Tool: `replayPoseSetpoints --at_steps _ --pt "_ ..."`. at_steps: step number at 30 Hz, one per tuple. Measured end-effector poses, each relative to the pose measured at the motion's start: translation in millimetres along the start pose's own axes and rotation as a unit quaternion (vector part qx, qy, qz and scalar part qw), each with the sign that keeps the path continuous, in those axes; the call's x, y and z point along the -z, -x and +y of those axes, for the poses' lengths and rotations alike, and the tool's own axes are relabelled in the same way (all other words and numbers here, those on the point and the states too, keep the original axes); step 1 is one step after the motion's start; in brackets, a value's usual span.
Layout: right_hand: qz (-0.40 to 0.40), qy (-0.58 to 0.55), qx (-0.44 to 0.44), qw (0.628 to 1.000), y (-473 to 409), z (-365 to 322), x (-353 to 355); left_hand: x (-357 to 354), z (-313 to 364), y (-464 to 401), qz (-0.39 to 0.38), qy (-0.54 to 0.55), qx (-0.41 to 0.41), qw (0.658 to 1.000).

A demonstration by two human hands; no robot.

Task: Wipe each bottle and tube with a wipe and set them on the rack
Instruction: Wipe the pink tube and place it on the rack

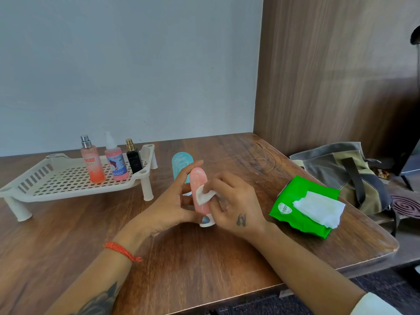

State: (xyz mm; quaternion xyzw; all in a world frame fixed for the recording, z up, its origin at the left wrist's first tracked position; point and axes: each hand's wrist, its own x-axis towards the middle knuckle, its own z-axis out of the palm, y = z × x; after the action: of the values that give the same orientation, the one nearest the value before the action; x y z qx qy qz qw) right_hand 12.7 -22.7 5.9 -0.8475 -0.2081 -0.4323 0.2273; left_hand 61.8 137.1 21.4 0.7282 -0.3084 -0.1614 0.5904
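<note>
My left hand (169, 201) grips a pink tube (198, 180) with a white cap, held above the table. My right hand (234, 204) presses a small folded white wipe (203, 195) against the tube's side. A light blue tube (180, 165) stands just behind the pink one, partly hidden by my fingers. The cream perforated rack (52, 178) stands at the left and carries three bottles: an orange spray bottle (92, 163), a pink pump bottle (117, 165) and a small black perfume bottle (133, 158).
A green wipe pack (293, 201) with a white wipe sticking out lies to the right. A grey and olive bag (341, 169) sits past the table's right edge beside a wooden wall panel. A purple coil (406, 202) lies by the bag.
</note>
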Motion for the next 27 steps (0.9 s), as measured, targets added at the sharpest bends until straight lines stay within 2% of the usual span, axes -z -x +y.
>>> replayPoseSetpoints --at_steps 3,7,9,11,13,16,18,22,27 --pt "-0.024 -0.032 -0.101 0.994 -2 3 -2 0 1 0 -0.004 -0.018 -0.003 1.0" --pt "-0.088 -0.096 -0.242 0.961 -2 11 -6 0 1 0 -0.008 -0.035 -0.004 0.999" --pt "-0.071 -0.125 -0.271 0.952 -3 11 -6 0 2 0 -0.009 -0.039 -0.003 0.999" --pt "0.002 -0.136 -0.252 0.958 -5 7 -3 0 2 0 -0.01 -0.039 -0.002 0.999" --pt "0.033 -0.131 -0.169 0.976 -5 3 2 1 1 1 -0.009 -0.025 -0.001 1.0" --pt "-0.019 -0.062 0.007 0.998 0 -1 4 1 1 1 -0.004 -0.006 -0.005 1.0" --pt "-0.04 -0.017 0.069 0.997 2 -3 3 1 1 1 -0.01 -0.013 -0.009 1.0" --pt "-0.043 0.006 0.029 0.999 1 1 3 1 2 1 -0.007 -0.017 -0.001 1.0" --pt "-0.088 -0.031 -0.152 0.984 -2 7 0 2 -1 -1 -0.007 -0.034 0.003 0.999"
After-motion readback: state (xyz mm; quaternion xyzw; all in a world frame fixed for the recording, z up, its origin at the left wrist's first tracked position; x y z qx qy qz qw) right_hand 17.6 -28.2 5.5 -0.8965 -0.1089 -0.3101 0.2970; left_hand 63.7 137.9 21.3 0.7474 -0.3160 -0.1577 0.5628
